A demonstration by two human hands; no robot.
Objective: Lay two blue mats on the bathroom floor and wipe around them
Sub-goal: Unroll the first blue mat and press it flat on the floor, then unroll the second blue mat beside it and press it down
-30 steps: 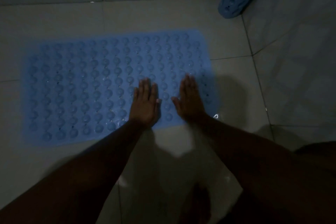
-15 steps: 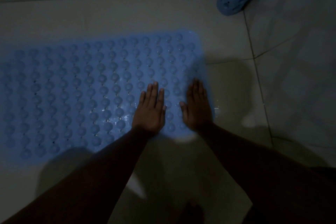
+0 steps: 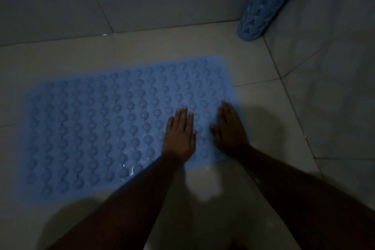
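Note:
A blue mat [image 3: 105, 124] with rows of round bumps lies flat on the tiled bathroom floor [image 3: 182, 46]. My left hand [image 3: 179, 134] rests palm down on its right part, fingers straight and close together. My right hand [image 3: 230, 130] lies flat at the mat's right edge, a short gap away from the left one. Neither hand holds anything. A second blue mat [image 3: 261, 4], rolled into a tube, leans in the far right corner against the wall.
Grey wall tiles [image 3: 334, 67] close the space on the right and at the back. Small water drops glint on the mat and on the floor. The room is dim, and my arms cast shadows on the near floor.
Both hands stay flat on the mat's right end, sliding slightly toward its right edge. The view has shifted, so the whole mat and the back wall show now.

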